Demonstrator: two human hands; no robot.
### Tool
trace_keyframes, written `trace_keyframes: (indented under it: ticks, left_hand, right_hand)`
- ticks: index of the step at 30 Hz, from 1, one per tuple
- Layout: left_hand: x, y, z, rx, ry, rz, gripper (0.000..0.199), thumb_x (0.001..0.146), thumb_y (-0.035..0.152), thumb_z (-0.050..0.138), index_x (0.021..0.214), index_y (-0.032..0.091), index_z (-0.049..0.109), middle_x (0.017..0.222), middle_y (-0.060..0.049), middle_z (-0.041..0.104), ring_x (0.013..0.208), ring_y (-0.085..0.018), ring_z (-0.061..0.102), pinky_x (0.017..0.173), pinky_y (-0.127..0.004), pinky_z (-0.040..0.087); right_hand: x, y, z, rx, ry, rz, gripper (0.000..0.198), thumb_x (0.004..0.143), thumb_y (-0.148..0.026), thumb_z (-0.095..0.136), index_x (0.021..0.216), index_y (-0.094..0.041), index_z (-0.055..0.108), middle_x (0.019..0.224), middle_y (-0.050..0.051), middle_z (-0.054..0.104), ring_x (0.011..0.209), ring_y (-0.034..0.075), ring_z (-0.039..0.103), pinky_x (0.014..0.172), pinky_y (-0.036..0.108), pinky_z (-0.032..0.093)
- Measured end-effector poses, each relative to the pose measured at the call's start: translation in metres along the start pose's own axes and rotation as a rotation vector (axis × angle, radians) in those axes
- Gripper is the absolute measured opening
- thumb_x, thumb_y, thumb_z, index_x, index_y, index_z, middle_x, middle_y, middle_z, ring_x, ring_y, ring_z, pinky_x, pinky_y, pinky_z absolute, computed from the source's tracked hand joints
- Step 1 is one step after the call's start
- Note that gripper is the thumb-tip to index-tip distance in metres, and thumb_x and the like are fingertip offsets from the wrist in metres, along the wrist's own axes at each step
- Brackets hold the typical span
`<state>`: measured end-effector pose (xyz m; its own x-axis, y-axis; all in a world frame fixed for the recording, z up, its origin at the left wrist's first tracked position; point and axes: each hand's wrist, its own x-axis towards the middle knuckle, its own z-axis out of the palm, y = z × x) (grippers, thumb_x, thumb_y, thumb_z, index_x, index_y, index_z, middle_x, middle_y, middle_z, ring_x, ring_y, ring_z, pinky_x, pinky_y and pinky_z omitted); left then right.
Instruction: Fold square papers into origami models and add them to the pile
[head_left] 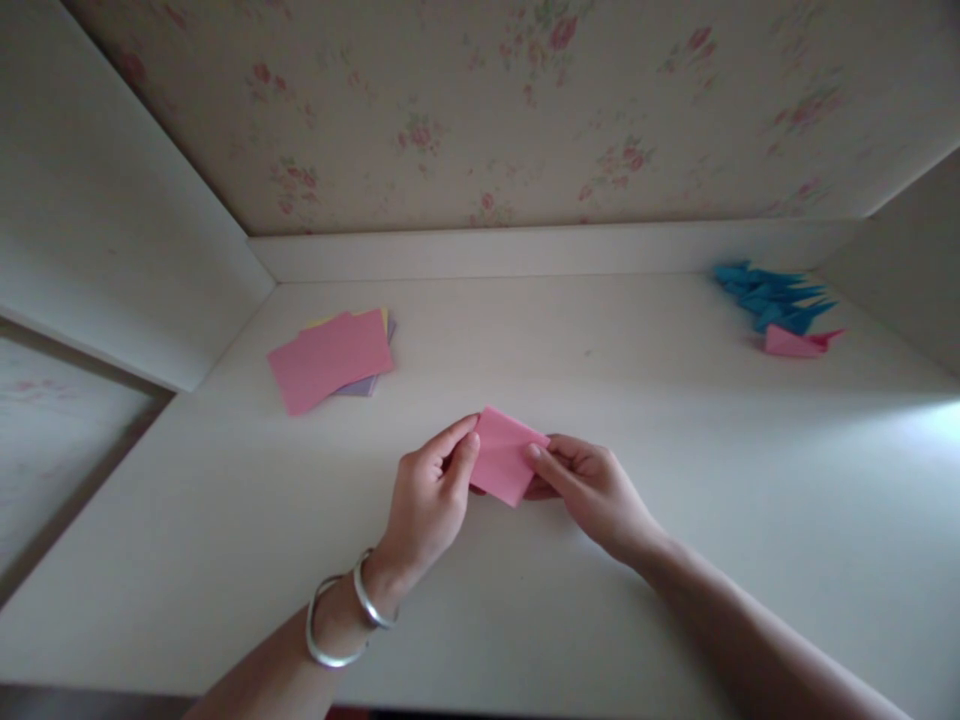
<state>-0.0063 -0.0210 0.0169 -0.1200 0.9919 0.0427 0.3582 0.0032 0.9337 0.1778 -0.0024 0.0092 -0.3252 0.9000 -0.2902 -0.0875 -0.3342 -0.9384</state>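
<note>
A small folded square of pink paper [506,457] is held up over the middle of the desk, tilted, with one corner toward me. My left hand [435,490] pinches its left edge between thumb and fingers; two silver bangles [367,595] circle that wrist. On the opposite edge, my right hand [589,490] grips the paper, thumb on top and fingers underneath. The paper hides some fingertips of both hands.
Pink sheets [330,360] lie over yellow and purple ones at the left of the white desk [480,620]. Several folded blue paper figures [776,295] and a pink one [799,342] sit at the back right. A floral-papered wall [465,120] rises behind.
</note>
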Motion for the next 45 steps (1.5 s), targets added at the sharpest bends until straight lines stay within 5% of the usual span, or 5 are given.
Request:
trace_keyframes:
  ticks: [18, 28, 32, 38, 45]
  left_hand:
    - [0.001, 0.002, -0.001, 0.028, 0.018, 0.008, 0.035, 0.095, 0.038, 0.057, 0.116, 0.016, 0.073, 0.095, -0.006, 0.079, 0.074, -0.016, 0.069, 0.062, -0.020, 0.051]
    - [0.001, 0.003, -0.002, -0.002, -0.004, -0.044, 0.037, 0.094, 0.042, 0.057, 0.119, 0.019, 0.071, 0.094, -0.005, 0.078, 0.073, -0.017, 0.069, 0.061, -0.022, 0.053]
    - [0.000, 0.002, -0.001, -0.039, -0.070, -0.009, 0.032, 0.094, 0.040, 0.058, 0.114, 0.020, 0.073, 0.101, -0.007, 0.077, 0.083, -0.020, 0.070, 0.069, -0.024, 0.054]
    - [0.001, -0.001, 0.002, -0.191, -0.077, -0.145, 0.032, 0.094, 0.047, 0.056, 0.112, 0.021, 0.062, 0.077, 0.001, 0.064, 0.044, -0.008, 0.053, 0.037, -0.018, 0.039]
    - [0.000, 0.006, 0.006, -0.572, -0.314, -0.275, 0.043, 0.092, 0.054, 0.054, 0.106, 0.015, 0.064, 0.092, -0.008, 0.068, 0.074, -0.019, 0.070, 0.051, -0.024, 0.056]
  right_hand:
    - [-0.011, -0.004, 0.004, -0.115, -0.284, 0.134, 0.043, 0.083, -0.054, 0.069, 0.091, -0.012, 0.068, 0.084, 0.009, 0.075, 0.075, 0.017, 0.074, 0.072, 0.029, 0.061]
    - [-0.012, -0.004, 0.005, -0.118, -0.223, 0.058, 0.040, 0.087, -0.053, 0.064, 0.097, -0.014, 0.067, 0.088, 0.009, 0.075, 0.077, 0.018, 0.073, 0.073, 0.030, 0.060]
    - [-0.007, -0.004, -0.001, -0.227, -0.081, -0.031, 0.039, 0.090, -0.053, 0.060, 0.090, -0.015, 0.069, 0.079, 0.005, 0.072, 0.071, 0.016, 0.068, 0.065, 0.026, 0.056]
    - [-0.007, -0.003, -0.007, -0.519, 0.261, -0.273, 0.032, 0.096, -0.044, 0.054, 0.090, -0.020, 0.074, 0.056, 0.000, 0.068, 0.051, 0.014, 0.065, 0.052, 0.024, 0.053]
    - [-0.005, 0.010, -0.008, -0.746, 0.270, -0.702, 0.032, 0.094, -0.021, 0.058, 0.123, -0.027, 0.070, 0.126, 0.005, 0.070, 0.113, 0.024, 0.069, 0.096, 0.039, 0.059]
